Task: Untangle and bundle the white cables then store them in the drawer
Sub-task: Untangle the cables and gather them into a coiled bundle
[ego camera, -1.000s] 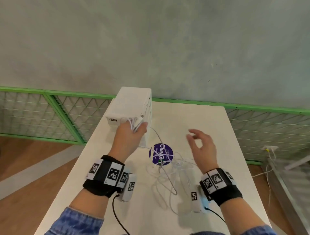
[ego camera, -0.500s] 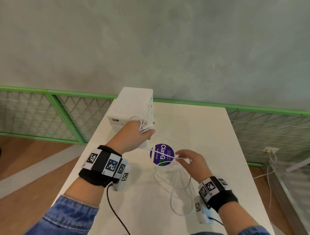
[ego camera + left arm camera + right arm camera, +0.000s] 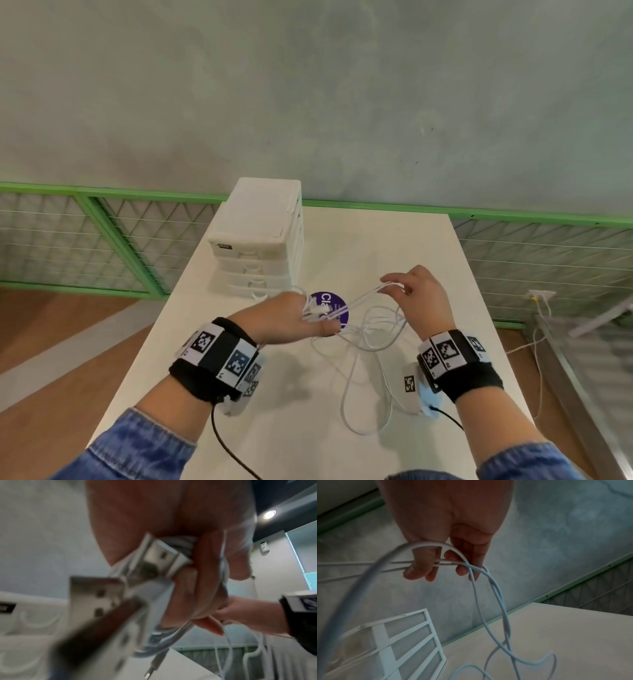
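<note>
Thin white cables (image 3: 364, 346) lie in loose tangled loops on the white table (image 3: 428, 260), stretched between my two hands. My left hand (image 3: 313, 313) grips a bunch of cable ends; the left wrist view shows two metal USB plugs (image 3: 161, 555) and coiled cord inside its curled fingers. My right hand (image 3: 394, 286), raised above the table, pinches several strands between thumb and fingers, seen in the right wrist view as cables (image 3: 447, 562) draped over the fingertips. The white drawer unit (image 3: 260, 240) stands at the table's back left, its drawers closed.
A round purple sticker (image 3: 334, 306) lies on the table beneath the cables. A green-framed mesh fence (image 3: 113, 236) runs behind the table under a grey wall. A wall socket with a cord (image 3: 539, 298) sits low at the right. Wooden floor lies to the left.
My left hand has drawn back from the drawer unit toward me, holding the cable ends. My right hand came down, took hold of strands, then lifted them up and to the right.
</note>
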Tool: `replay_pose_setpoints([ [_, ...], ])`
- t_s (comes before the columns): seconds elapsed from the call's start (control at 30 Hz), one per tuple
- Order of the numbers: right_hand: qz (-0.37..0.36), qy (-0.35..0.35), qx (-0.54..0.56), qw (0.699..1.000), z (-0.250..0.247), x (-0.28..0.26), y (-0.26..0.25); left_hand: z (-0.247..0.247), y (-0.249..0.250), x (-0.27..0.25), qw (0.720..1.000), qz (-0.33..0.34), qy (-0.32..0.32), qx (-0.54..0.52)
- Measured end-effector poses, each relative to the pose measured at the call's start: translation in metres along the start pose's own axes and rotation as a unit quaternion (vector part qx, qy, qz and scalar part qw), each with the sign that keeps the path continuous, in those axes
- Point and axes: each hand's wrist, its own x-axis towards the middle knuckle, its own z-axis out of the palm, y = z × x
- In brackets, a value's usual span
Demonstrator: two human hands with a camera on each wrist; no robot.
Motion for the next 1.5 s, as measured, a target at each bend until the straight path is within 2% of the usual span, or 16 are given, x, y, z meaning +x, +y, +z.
replay_pose_setpoints([
  [0.1, -0.014, 0.021, 0.001, 1.0, 0.0, 0.004, 0.0, 0.012, -0.003, 0.0, 0.999, 0.009, -0.047, -0.016],
  [0.27, -0.087, 0.119, -0.033, 0.989, -0.003, 0.008, 0.002, 0.015, -0.009, 0.005, 0.999, -0.011, -0.031, 0.005],
  [0.37, -0.113, 0.143, -0.072, 0.981, -0.004, 0.016, 0.006, 0.017, -0.009, 0.003, 0.995, -0.002, -0.023, -0.1],
  [0.5, -0.101, 0.086, -0.095, 0.987, 0.01, 0.015, 0.015, 0.01, 0.011, -0.005, 0.965, 0.1, -0.038, -0.241],
  [0.57, -0.113, 0.035, -0.101, 0.988, 0.025, 0.009, 0.015, 0.005, 0.022, -0.007, 0.922, 0.126, -0.014, -0.366],
  [0.6, -0.125, 0.008, -0.106, 0.986, 0.033, 0.005, 0.014, 0.001, 0.027, -0.006, 0.887, 0.129, 0.003, -0.443],
  [0.67, -0.133, -0.057, -0.099, 0.984, 0.05, -0.006, 0.01, -0.007, 0.034, -0.002, 0.8, 0.139, 0.033, -0.583],
  [0.77, -0.068, -0.176, -0.042, 0.981, 0.067, -0.025, 0.001, -0.016, 0.04, 0.007, 0.681, 0.146, 0.061, -0.715],
  [0.87, -0.049, -0.219, -0.016, 0.974, 0.077, -0.041, -0.007, -0.017, 0.044, 0.011, 0.597, 0.107, 0.095, -0.789],
  [0.97, -0.059, -0.241, -0.014, 0.969, 0.081, -0.05, -0.008, -0.014, 0.045, 0.009, 0.54, 0.061, 0.112, -0.832],
  [1.13, -0.039, -0.289, -0.005, 0.957, 0.078, -0.06, -0.006, -0.013, 0.037, 0.009, 0.529, 0.09, 0.095, -0.839],
  [1.2, -0.032, -0.313, 0.009, 0.949, 0.073, -0.062, -0.01, -0.015, 0.036, 0.011, 0.536, 0.105, 0.101, -0.831],
  [1.33, -0.061, -0.336, 0.015, 0.94, 0.059, -0.066, -0.029, -0.025, 0.031, 0.014, 0.566, 0.136, 0.201, -0.788],
  [1.47, -0.087, -0.327, 0.029, 0.94, 0.042, -0.065, -0.042, -0.038, 0.021, 0.012, 0.554, 0.125, 0.32, -0.758],
  [1.5, -0.088, -0.312, 0.045, 0.945, 0.037, -0.064, -0.045, -0.039, 0.02, 0.01, 0.564, 0.11, 0.358, -0.736],
])
